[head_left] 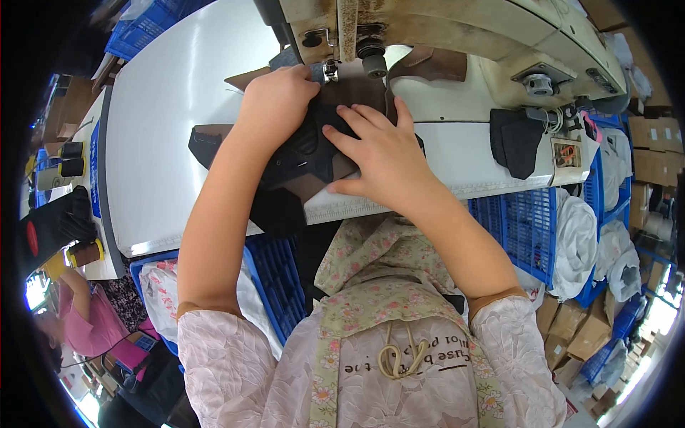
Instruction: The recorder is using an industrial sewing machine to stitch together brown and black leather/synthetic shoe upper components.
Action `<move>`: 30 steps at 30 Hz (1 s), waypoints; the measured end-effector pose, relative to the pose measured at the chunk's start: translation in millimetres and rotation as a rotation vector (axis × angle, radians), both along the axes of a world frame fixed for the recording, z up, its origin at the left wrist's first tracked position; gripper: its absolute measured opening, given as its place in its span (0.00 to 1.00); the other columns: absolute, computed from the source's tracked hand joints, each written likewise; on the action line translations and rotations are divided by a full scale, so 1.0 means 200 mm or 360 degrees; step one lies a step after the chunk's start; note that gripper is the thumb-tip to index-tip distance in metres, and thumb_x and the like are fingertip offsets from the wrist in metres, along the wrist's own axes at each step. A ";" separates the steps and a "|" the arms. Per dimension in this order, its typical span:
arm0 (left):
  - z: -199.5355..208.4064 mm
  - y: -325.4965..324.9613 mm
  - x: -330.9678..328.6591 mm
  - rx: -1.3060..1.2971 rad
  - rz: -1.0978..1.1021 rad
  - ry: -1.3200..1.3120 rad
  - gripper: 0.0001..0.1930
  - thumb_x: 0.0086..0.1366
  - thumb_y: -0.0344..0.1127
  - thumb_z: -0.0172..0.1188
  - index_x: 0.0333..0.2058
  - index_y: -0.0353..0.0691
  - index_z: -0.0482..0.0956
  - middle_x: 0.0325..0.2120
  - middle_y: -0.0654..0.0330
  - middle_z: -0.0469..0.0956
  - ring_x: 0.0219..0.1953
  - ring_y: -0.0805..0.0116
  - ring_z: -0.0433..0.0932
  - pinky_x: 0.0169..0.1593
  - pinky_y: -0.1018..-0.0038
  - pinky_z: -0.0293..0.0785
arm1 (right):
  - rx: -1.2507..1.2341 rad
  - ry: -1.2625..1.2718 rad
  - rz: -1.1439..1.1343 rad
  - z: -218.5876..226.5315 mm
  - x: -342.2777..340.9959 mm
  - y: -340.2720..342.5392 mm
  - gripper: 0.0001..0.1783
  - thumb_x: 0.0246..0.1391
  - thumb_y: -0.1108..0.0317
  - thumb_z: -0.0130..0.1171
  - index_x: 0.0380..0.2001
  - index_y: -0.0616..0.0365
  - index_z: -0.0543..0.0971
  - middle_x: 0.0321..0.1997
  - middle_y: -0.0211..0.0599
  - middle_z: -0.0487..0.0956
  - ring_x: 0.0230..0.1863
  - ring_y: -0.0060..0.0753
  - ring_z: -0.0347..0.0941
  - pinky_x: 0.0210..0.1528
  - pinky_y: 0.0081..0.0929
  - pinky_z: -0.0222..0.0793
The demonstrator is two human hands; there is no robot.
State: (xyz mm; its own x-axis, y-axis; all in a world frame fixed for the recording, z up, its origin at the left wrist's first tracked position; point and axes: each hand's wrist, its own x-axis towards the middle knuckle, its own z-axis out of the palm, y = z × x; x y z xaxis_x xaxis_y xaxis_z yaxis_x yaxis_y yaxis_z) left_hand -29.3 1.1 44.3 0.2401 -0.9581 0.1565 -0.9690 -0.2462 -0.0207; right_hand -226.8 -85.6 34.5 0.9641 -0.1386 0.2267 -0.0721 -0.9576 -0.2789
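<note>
Head view: the dark fabric piece (285, 170) lies beneath the 2 hands on the smooth white table (164, 128), running from near left to far right, its far part by the shiny metal foot (330, 70) of the sewing machine (449, 32). The left hand (282, 96) is nearer that foot — fingers curled, whether pinching I cannot tell. The right hand (385, 153) presses flat, fingers spread apart — over matte black panels with angular brown flaps.

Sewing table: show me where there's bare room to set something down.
The widest bare patch on the sewing table lies between its left edge and the dark workpiece. A smaller one sits between the right hand and the black pieces. Under the sewing machine it is crowded: left hand and right rest on the workpiece.
</note>
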 end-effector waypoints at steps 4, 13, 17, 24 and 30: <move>0.00 0.01 0.00 -0.0050 0.0014 0.0014 0.13 0.55 0.27 0.59 0.38 0.48 0.86 0.36 0.64 0.80 0.39 0.62 0.81 0.40 0.67 0.78 | 0.0017 -0.0040 -0.0053 0.02 0.01 0.04 0.40 0.39 0.39 0.68 0.52 0.52 0.79 0.61 0.48 0.73 0.66 0.44 0.64 0.68 0.72 0.39; 0.03 -0.02 -0.18 0.0088 0.0381 0.0019 0.13 0.59 0.31 0.57 0.41 0.50 0.85 0.37 0.63 0.80 0.38 0.57 0.81 0.40 0.63 0.78 | -0.0118 -0.0042 -0.0427 0.02 0.06 0.11 0.39 0.42 0.38 0.66 0.45 0.63 0.79 0.50 0.60 0.78 0.58 0.49 0.72 0.70 0.71 0.32; 0.03 -0.03 -0.27 0.0081 0.0425 0.0017 0.12 0.57 0.31 0.58 0.40 0.44 0.84 0.35 0.59 0.79 0.40 0.57 0.80 0.40 0.63 0.78 | -0.0251 -0.0128 -0.0394 -0.01 0.05 -0.02 0.38 0.40 0.40 0.67 0.44 0.63 0.79 0.49 0.58 0.79 0.57 0.48 0.73 0.72 0.65 0.34; 0.17 0.06 -0.11 0.0120 0.0025 0.0706 0.12 0.60 0.31 0.57 0.41 0.34 0.83 0.40 0.51 0.82 0.41 0.48 0.80 0.46 0.62 0.76 | -0.0242 -0.0074 -0.0133 0.00 -0.02 -0.20 0.36 0.45 0.39 0.64 0.49 0.57 0.78 0.57 0.46 0.76 0.64 0.41 0.68 0.71 0.68 0.36; 0.18 0.07 0.08 0.0267 -0.0144 0.0986 0.15 0.58 0.23 0.58 0.44 0.35 0.82 0.41 0.51 0.80 0.44 0.51 0.79 0.50 0.65 0.74 | -0.0180 -0.0100 -0.0143 0.04 -0.01 -0.19 0.34 0.42 0.44 0.68 0.46 0.60 0.79 0.55 0.50 0.77 0.63 0.42 0.68 0.73 0.61 0.37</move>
State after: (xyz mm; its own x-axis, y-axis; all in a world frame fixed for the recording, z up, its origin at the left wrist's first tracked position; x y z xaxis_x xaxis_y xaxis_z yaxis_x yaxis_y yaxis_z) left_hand -13.3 16.0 81.0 0.1552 -0.9781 -0.1388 -0.8305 -0.2053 0.5178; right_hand -229.2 -123.3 41.7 0.9324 -0.1936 0.3051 -0.1445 -0.9737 -0.1764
